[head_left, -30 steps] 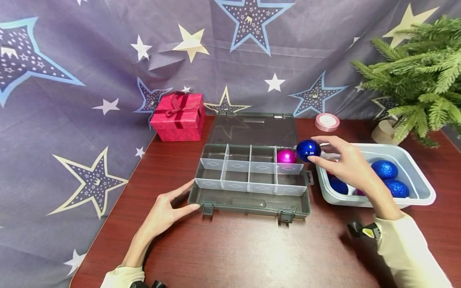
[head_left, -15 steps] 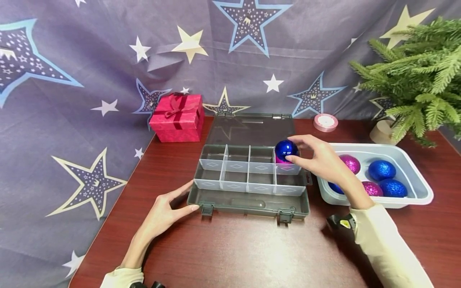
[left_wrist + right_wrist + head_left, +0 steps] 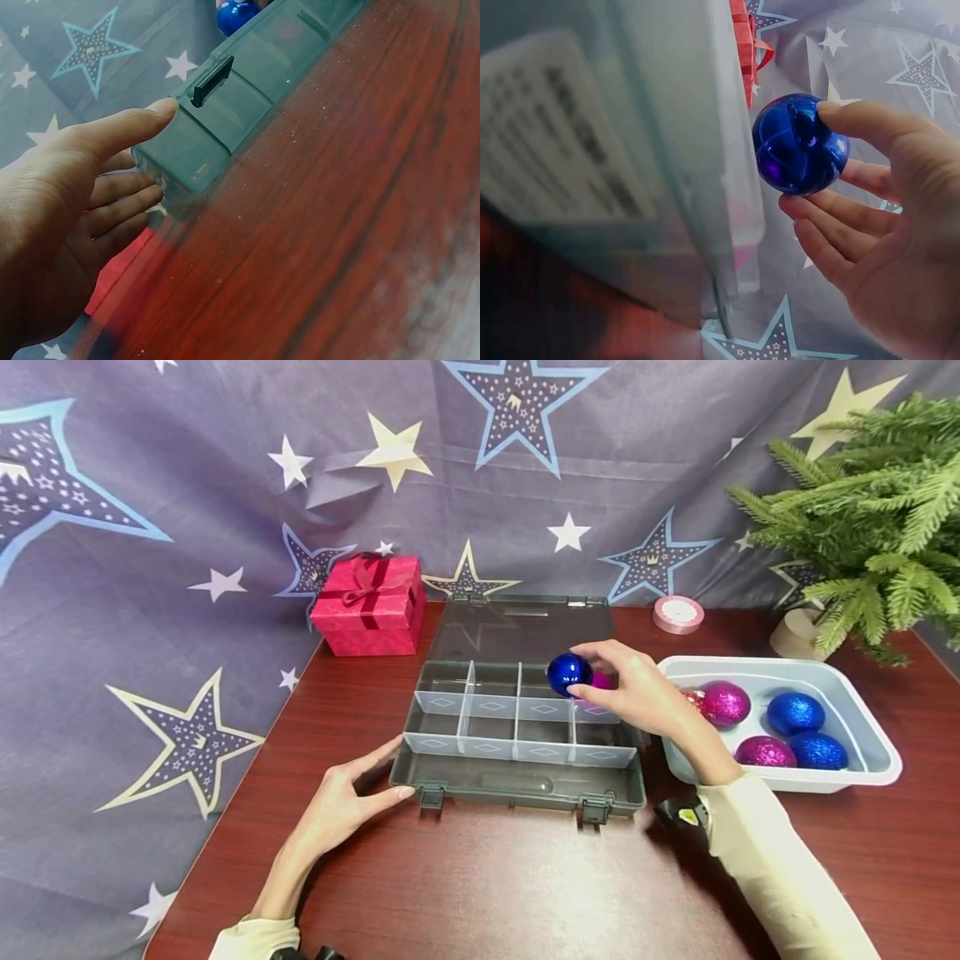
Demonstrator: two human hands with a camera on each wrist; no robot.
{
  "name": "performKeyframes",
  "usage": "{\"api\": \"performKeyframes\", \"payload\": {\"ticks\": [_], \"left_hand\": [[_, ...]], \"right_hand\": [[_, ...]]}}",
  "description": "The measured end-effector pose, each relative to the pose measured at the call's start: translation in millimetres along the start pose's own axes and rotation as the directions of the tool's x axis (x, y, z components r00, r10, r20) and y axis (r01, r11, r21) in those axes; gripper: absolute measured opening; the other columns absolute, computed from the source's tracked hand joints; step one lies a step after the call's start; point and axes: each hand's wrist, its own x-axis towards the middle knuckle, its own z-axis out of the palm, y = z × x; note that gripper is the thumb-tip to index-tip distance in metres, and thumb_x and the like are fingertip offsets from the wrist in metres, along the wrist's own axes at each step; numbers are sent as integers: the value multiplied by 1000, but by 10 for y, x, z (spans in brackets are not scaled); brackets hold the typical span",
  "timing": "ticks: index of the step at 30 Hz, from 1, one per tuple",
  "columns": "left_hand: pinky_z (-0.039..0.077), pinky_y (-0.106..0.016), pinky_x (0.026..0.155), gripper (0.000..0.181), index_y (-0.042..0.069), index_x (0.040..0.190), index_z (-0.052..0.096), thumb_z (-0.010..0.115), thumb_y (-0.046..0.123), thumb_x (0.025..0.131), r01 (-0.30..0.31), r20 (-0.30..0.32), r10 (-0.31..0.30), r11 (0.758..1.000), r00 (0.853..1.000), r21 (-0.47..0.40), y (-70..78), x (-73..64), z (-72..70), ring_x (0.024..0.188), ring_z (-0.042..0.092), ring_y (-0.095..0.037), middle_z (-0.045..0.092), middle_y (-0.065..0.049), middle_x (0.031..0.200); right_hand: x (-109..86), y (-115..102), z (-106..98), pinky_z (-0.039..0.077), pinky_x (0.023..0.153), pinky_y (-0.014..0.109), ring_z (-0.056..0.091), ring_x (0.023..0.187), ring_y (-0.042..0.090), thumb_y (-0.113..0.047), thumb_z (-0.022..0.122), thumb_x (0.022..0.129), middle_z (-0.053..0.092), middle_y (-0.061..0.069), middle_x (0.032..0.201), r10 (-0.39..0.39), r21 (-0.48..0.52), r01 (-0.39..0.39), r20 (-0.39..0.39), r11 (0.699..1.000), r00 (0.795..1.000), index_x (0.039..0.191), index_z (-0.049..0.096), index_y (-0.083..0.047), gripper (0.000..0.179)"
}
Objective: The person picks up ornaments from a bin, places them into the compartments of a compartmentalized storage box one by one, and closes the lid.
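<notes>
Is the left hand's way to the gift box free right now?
Looks like yes: the left hand merely touches the case at its left end, and only bare table shows between it and the gift box.

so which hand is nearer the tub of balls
Right: the right hand holds a blue ball just left of the tub; the left hand is farther left, touching the organizer.

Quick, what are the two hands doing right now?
Left hand: open, touching the divided plastic box.
Right hand: closed, holding a shiny blue ball.
</notes>
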Motion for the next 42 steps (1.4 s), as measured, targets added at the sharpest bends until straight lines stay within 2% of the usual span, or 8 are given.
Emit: {"api": "performKeyframes", "payload": {"ticks": [9,20,26,34,42], "left_hand": [[40,-17,106,71,32,149,59,89,30,85,6,1,-6,1000,1000,-9,21,-2,-10,131,57,-12,65,11,137],[40,-17,106,70,31,149,59,89,29,85,2,-2,-2,1000,1000,-1,15,-7,-1,130,58,-12,66,7,137],[40,-17,106,70,31,148,59,89,29,85,-2,-3,2,1000,1000,-9,17,-1,1,130,58,-12,67,5,135],[40,-17,106,70,31,148,59,89,28,85,0,-1,0,1000,1000,-14,22,-1,-6,130,57,-12,67,6,136],[40,-17,107,71,32,149,58,89,30,85,9,4,-9,1000,1000,-19,17,0,-12,132,56,-12,65,11,137]], "right_hand": [[41,-9,102,57,92,53,68,110,39,-11,83,89,65,22,122,-38,-20,37,-45,999,998,132,64,3,50],[49,-22,150,54,96,53,68,111,38,-13,81,92,64,22,124,-7,-14,7,-57,1000,998,133,63,3,48],[35,-28,150,53,96,54,67,112,34,-16,82,90,64,20,126,-12,-51,9,-66,999,998,133,64,0,49],[-33,-24,38,54,95,55,66,113,37,-15,82,91,63,22,128,8,-59,-11,-60,998,998,132,64,0,48],[-220,31,-182,51,94,56,64,114,39,-17,79,94,62,22,127,33,-81,-39,-69,996,997,133,63,1,45]]}}
